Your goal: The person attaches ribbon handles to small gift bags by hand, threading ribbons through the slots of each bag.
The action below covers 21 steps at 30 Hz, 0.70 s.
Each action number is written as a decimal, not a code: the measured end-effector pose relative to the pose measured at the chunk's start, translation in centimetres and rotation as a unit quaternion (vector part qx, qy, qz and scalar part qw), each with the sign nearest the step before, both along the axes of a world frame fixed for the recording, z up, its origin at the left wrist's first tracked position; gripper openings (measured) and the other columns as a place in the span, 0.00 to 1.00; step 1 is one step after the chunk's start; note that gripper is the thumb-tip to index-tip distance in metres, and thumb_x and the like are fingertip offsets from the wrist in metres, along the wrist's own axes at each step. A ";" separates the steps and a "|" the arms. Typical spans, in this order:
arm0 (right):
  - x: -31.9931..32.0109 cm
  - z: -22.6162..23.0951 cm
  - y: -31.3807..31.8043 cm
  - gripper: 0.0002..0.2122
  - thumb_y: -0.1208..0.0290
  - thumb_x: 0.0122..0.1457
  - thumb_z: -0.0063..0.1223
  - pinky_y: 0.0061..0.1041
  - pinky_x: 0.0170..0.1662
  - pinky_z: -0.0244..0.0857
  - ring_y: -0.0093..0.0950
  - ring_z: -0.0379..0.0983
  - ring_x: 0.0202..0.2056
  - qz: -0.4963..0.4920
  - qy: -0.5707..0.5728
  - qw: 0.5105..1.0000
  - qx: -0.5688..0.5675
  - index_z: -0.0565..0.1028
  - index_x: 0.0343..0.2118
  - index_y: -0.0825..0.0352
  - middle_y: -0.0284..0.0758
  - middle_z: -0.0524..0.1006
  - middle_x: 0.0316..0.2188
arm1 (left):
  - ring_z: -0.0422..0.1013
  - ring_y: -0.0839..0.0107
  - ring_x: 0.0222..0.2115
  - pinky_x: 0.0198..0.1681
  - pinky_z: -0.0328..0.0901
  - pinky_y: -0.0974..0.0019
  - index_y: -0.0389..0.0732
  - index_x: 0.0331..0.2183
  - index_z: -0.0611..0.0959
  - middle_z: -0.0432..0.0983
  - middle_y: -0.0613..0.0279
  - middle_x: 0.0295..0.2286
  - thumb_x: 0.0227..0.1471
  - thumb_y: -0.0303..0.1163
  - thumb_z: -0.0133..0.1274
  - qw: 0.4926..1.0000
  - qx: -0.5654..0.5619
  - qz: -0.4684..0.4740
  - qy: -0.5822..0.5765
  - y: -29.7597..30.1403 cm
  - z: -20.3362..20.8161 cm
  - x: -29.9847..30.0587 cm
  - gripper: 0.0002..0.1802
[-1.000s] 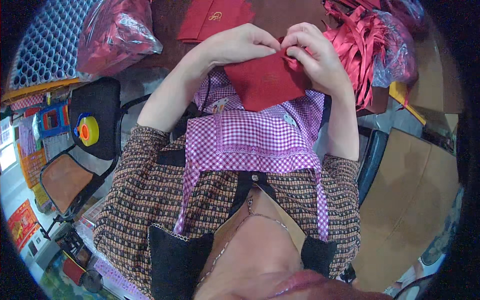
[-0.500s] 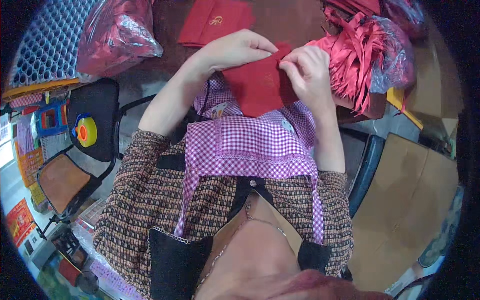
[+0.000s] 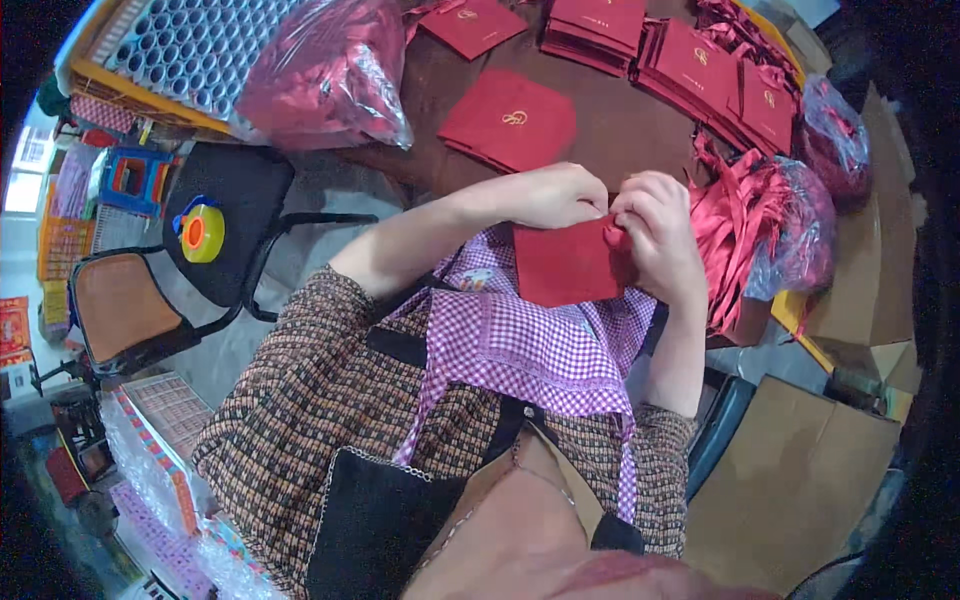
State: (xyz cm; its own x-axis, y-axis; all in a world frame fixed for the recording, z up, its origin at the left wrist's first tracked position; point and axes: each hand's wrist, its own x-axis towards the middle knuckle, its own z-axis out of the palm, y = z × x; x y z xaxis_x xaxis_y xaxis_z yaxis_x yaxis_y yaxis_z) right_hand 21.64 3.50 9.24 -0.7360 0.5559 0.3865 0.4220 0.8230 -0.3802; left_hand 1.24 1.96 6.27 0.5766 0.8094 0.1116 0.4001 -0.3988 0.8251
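Note:
A flat red gift bag (image 3: pixel 565 265) hangs in front of the checked apron, its upper edge between my two hands. My left hand (image 3: pixel 560 197) is closed, thumb and fingers pinched at that top edge. At the upper right corner, my right hand (image 3: pixel 655 230) has its fingers curled round a bit of red material, perhaps ribbon, mostly hidden by the fingers. Just right of this hand lies a heap of loose red ribbons (image 3: pixel 740 215), partly in clear plastic. Another red bag (image 3: pixel 510 120) with a gold emblem lies flat beyond my hands.
Along the far side of the brown table (image 3: pixel 625 135) stand stacks of red bags (image 3: pixel 695 65). A plastic-wrapped red bundle (image 3: pixel 325 80) sits left, beside a tray of round tubes (image 3: pixel 190 55). Black chairs (image 3: pixel 225 215) are at left; cardboard (image 3: pixel 790 480) is at lower right.
The view has shifted, so more of the table and its bag stacks shows. Both hands and the red bag appear lower and farther right. The right fingers are more tightly curled at the bag's corner.

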 end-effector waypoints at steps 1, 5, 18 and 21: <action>0.1 -0.1 0.2 0.07 0.79 0.43 0.53 0.34 0.49 0.55 0.37 0.64 0.46 -0.002 -0.004 1.000 -0.005 0.72 0.28 0.66 0.35 0.71 0.34 | 0.74 0.68 0.27 0.32 0.67 0.65 0.31 0.30 0.78 0.76 0.53 0.24 0.48 0.28 0.49 1.000 0.012 0.008 -0.003 0.2 0.0 -0.1 0.09; 1.6 -0.4 1.6 0.06 0.78 0.42 0.53 0.35 0.52 0.55 0.39 0.63 0.48 0.043 0.009 0.997 -0.061 0.71 0.26 0.67 0.35 0.68 0.36 | 0.72 0.75 0.23 0.25 0.67 0.74 0.33 0.33 0.77 0.76 0.59 0.23 0.53 0.28 0.45 0.963 -0.217 0.111 -0.113 0.9 -0.6 -2.3 0.09; 1.1 -4.3 3.2 0.04 0.79 0.49 0.51 0.27 0.43 0.62 0.34 0.68 0.39 0.028 0.067 0.989 -0.126 0.71 0.27 0.71 0.37 0.70 0.32 | 0.66 0.64 0.44 0.49 0.59 0.64 0.39 0.36 0.79 0.73 0.60 0.36 0.46 0.27 0.52 0.961 0.206 0.183 0.010 -0.4 -1.2 -2.9 0.11; 0.8 -4.5 3.3 0.05 0.79 0.48 0.51 0.26 0.43 0.63 0.33 0.69 0.39 0.022 0.075 0.985 -0.151 0.72 0.29 0.71 0.38 0.71 0.33 | 0.67 0.64 0.39 0.44 0.59 0.66 0.38 0.30 0.80 0.72 0.60 0.34 0.46 0.31 0.54 0.983 0.152 0.081 0.070 -1.2 -1.7 -3.5 0.08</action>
State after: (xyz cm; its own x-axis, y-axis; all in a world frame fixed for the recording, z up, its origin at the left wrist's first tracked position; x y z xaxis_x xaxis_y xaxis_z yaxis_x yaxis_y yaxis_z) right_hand 22.39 6.78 4.73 -0.7089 0.6314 0.3144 0.3087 0.6785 -0.6666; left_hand -2.29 0.76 4.59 0.4703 0.8332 0.2907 0.5791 -0.5400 0.6108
